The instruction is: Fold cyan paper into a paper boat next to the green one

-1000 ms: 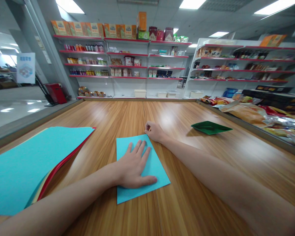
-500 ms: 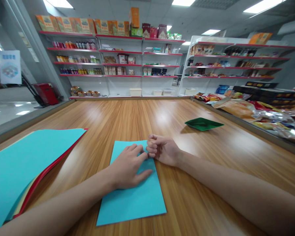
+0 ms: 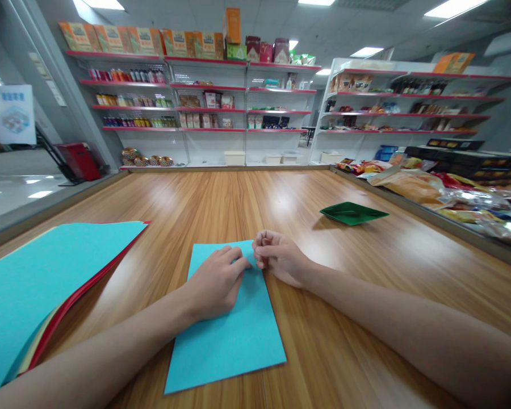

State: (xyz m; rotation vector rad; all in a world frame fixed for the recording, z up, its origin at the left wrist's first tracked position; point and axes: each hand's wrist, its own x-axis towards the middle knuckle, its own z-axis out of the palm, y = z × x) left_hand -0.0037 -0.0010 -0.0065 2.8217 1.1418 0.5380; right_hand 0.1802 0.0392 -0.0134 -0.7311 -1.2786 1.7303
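Partly hidden paper (image 3: 234,346), left fingers (image 3: 241,265) unclear

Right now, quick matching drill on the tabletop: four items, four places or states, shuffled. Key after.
1. Left hand
2. Right hand
3. Green folded piece
4. Paper stack

A. Left of the blue sheet, red layer showing at its edge
B. At the sheet's far right corner
C. Back up, over the sheet's left part
D. Apart from the sheet, on the table's right side

Pairs: 1-C, 2-B, 3-D, 4-A
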